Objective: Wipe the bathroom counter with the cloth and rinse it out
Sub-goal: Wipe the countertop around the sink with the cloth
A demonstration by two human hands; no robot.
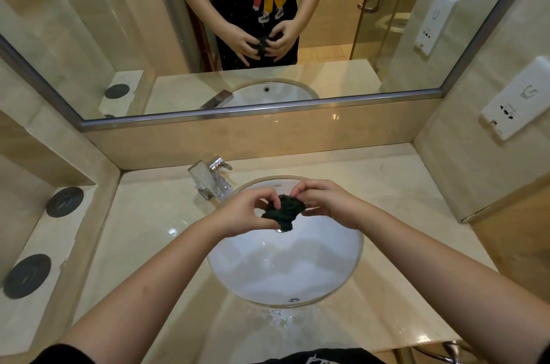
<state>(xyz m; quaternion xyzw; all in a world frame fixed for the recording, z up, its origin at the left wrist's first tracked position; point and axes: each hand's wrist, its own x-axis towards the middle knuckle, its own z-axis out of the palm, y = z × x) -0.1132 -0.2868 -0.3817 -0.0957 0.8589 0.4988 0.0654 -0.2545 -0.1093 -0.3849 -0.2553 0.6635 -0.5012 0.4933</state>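
In the middle of the frame a crumpled dark green cloth [282, 212] is held in the air above the far half of the white oval sink basin [282, 271]. The left hand [247, 212] pinches the cloth's left side between curled fingertips and thumb. The right hand [324, 203] pinches its upper right edge the same way. The hanging cloth partly covers the metal drain [279, 230].

Just left of the hands, a square chrome faucet [211, 180] stands on the glossy beige marble counter [148, 229], its spout near the left hand. A splash of water [279, 316] lies on the counter at the basin's near rim.

On the ledge at the left edge of the frame sit two dark round discs [65, 202] [27, 276]. A white socket plate [516, 101] is on the wall at right. The metal-framed mirror [268, 112] across the top reflects both hands and the cloth.
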